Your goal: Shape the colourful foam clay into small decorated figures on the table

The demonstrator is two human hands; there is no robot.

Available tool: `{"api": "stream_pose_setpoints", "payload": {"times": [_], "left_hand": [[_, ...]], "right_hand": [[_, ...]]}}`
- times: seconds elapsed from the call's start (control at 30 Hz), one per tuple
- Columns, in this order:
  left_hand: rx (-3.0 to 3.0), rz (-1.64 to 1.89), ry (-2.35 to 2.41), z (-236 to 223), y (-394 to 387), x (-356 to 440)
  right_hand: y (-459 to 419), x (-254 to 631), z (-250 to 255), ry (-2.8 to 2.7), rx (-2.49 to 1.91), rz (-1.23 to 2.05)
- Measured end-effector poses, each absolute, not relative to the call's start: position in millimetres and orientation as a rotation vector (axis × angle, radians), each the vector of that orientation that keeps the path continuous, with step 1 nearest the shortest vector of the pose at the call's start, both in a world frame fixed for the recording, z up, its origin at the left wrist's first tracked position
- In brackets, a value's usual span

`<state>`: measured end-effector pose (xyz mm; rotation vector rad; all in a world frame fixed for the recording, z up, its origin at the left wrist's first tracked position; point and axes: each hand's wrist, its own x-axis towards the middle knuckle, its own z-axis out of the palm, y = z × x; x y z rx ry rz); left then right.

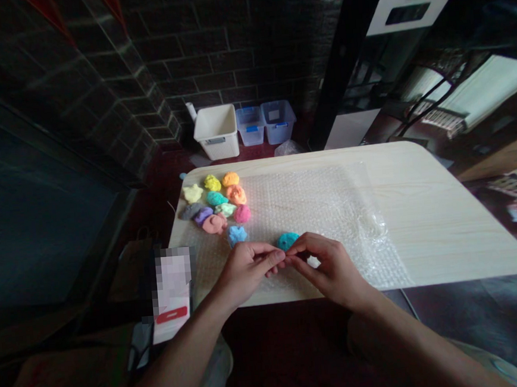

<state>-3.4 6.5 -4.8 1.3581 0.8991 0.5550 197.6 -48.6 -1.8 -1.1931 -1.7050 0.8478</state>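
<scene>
My left hand (251, 268) and my right hand (329, 262) meet fingertip to fingertip above the table's near side. Both are closed in a pinch, and whatever lies between the fingers is too small or hidden to name. Just behind the fingertips rests a teal lump of modelling clay (288, 240), partly covered by my hands. A small white piece (313, 262) shows beside my right fingers. Left of the hands lies a blue clay lump (237, 235). Beyond it several more lumps are grouped, among them a pink one (241, 213), a salmon one (215, 223) and a yellow one (211, 182).
Bubble wrap (303, 196) covers much of the pale wooden table (448, 214). On the floor behind stand a white basket (216, 131) and two clear bins (278, 122). A water dispenser (365, 66) rises beyond the table. A red-and-white box (172, 319) sits at the left.
</scene>
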Motion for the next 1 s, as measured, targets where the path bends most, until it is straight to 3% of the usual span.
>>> {"api": "stream_pose_setpoints", "payload": {"times": [1.0], "left_hand": [[1.467, 0.550, 0.907, -1.7, 0.5, 2.3]], "right_hand": [[-55.0, 190.8, -5.7, -1.888, -1.301, 0.760]]}}
